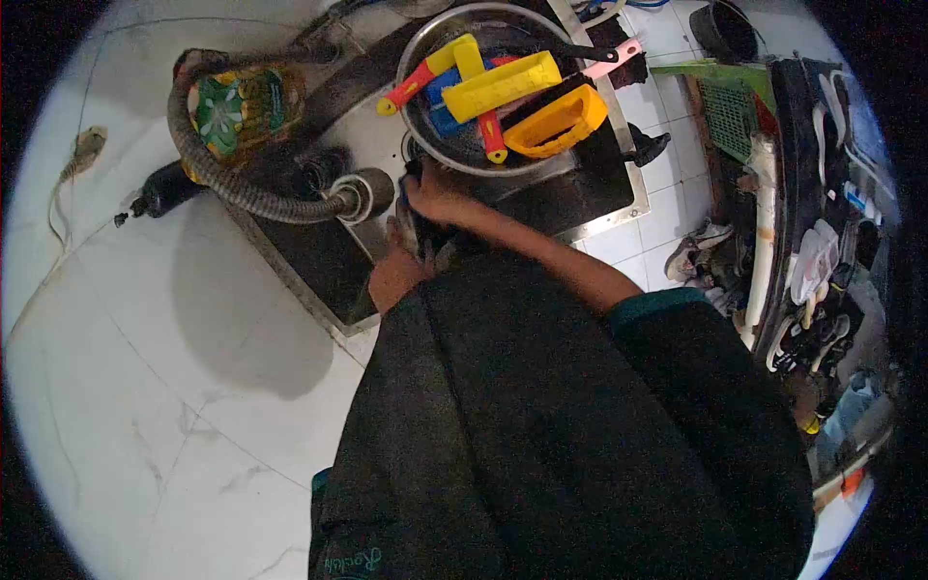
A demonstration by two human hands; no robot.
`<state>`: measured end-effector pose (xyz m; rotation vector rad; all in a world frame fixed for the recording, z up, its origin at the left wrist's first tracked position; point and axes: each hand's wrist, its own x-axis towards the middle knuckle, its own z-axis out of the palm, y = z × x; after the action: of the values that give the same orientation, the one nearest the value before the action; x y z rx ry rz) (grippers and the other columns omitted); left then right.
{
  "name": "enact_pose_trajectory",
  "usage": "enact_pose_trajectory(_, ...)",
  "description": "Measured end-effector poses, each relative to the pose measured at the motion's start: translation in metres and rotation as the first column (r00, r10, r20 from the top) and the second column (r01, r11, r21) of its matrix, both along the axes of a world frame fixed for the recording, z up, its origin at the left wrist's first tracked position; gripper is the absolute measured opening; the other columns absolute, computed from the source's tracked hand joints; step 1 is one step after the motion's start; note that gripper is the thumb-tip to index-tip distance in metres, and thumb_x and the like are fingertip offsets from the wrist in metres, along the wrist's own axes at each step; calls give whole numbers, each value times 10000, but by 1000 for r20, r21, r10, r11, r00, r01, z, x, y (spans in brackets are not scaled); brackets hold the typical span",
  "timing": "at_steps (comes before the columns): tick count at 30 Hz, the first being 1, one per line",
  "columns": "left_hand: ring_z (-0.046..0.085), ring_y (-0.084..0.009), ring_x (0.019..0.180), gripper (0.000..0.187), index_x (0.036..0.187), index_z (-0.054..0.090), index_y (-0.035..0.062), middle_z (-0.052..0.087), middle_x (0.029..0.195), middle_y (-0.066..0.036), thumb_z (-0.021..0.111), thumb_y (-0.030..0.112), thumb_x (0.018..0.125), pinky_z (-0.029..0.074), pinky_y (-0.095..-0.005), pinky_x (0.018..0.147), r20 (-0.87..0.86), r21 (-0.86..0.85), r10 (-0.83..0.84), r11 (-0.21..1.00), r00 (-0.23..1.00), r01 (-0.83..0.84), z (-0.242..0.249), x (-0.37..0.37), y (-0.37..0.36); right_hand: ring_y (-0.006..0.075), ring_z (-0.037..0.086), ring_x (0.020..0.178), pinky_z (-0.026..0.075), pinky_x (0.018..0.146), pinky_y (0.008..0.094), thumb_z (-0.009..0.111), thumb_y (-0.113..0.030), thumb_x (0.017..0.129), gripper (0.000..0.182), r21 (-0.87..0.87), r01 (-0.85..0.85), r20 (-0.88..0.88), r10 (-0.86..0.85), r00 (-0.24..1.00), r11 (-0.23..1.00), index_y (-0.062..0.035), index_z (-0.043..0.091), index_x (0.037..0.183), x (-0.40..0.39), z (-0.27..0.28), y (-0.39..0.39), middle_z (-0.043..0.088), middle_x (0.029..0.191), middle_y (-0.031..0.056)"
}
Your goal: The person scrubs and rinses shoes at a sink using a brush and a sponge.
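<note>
My right hand (440, 198) reaches in from the right over the metal surface, its fingers closed round a dark, slim thing that is too blurred to name. Just below it, my left hand (394, 275) is closed at the lower part of the same dark thing. Above my hands stands a round metal basin (411, 126). It holds a yellow block-like tool (503, 85), an orange open-framed piece (558, 123), red-and-yellow handled tools and a blue piece. A metal cup-like fitting (370, 193) is left of my hands, at the end of a grey corrugated hose (242, 193).
A yellow and green bag (242, 111) and a black bottle (169, 188) lie at the left. A pink handle (619, 58) sticks out past the basin's right side. At the right are a green crate (730, 121), a pale pipe (764, 232), shoes (691, 253) and a cluttered rack.
</note>
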<state>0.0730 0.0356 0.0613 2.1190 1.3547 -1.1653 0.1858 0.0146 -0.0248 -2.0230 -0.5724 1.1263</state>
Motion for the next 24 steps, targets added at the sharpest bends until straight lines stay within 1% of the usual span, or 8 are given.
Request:
enact_pose_trajectory(3, 673, -396, 852, 872, 1513, 169, 137, 684, 912, -223, 632, 437, 837, 540, -479, 740, -9, -9, 53, 999, 999, -53, -2, -20, 12, 452, 372, 1316, 298, 1105, 463, 510, -335, 913, 625, 13, -402, -306, 386, 870, 916, 63, 351, 1368, 19, 46, -10, 388, 1393, 329)
enact_pose_trajectory(6, 673, -396, 856, 852, 1513, 190, 171, 687, 899, -217, 656, 380, 831, 541, -469, 744, -32, 81, -13, 997, 999, 16, 8, -4, 2, 441, 542, 1137, 421, 980, 497, 512, -340, 914, 566, -25, -229, -208, 219, 953, 973, 49, 402, 1310, 8, 24, 18, 544, 1220, 302)
enact_pose_trajectory(7, 673, -396, 864, 829, 1504, 225, 173, 687, 900, -215, 663, 371, 829, 540, -472, 752, -10, 39, -45, 998, 999, 46, 3, -7, 14, 375, 654, 859, 527, 766, 471, 515, -386, 923, 599, 67, -429, -114, 434, 894, 901, 37, 391, 1329, 4, 27, 3, 603, 1109, 257)
enact_pose_trajectory(9, 672, -395, 878, 777, 1480, 298, 171, 686, 914, -217, 674, 358, 825, 537, -477, 765, 19, -23, -57, 998, 998, 58, 3, -28, 17, 248, 633, 635, 532, 546, 387, 535, -440, 919, 667, 180, -390, -647, 407, 645, 903, 17, 361, 1373, 26, 77, -12, 608, 1065, 208)
enact_pose_trajectory(12, 672, -388, 900, 684, 1426, 419, 147, 677, 986, -241, 682, 353, 829, 536, -477, 779, 122, 97, 26, 995, 992, -38, 25, -11, 14, 166, 571, 547, 483, 426, 309, 572, -479, 902, 744, 76, -117, -611, 139, 780, 990, -2, 321, 1416, 27, 33, -11, 596, 1065, 183)
enact_pose_trajectory(15, 669, -379, 950, 592, 1362, 503, 99, 646, 1109, -255, 691, 309, 841, 534, -455, 816, 522, 60, 67, 992, 850, -115, 6, -41, 23, 244, 605, 479, 533, 501, 363, 559, -468, 902, 727, 144, -74, -360, 121, 925, 987, 20, 340, 1395, 26, 14, -22, 586, 1126, 254)
enact_pose_trajectory(19, 642, -357, 1049, 539, 1346, 515, 68, 620, 1191, -243, 679, 239, 862, 504, -423, 879, 635, -100, 189, 982, 749, -162, 5, -61, 31, 310, 614, 974, 508, 820, 443, 633, -409, 879, 670, 190, -335, 273, 278, 921, 923, -8, 384, 1354, 1, -31, -30, 513, 1259, 248)
enact_pose_trajectory(24, 614, -366, 1101, 524, 1313, 528, 14, 626, 1177, -242, 684, 177, 840, 477, -421, 908, 640, -130, 250, 967, 726, -219, -13, -69, 40, 395, 522, 1042, 421, 899, 477, 649, -461, 849, 577, 235, -301, 70, 292, 954, 924, 20, 500, 1131, -5, 6, -24, 534, 1084, 228)
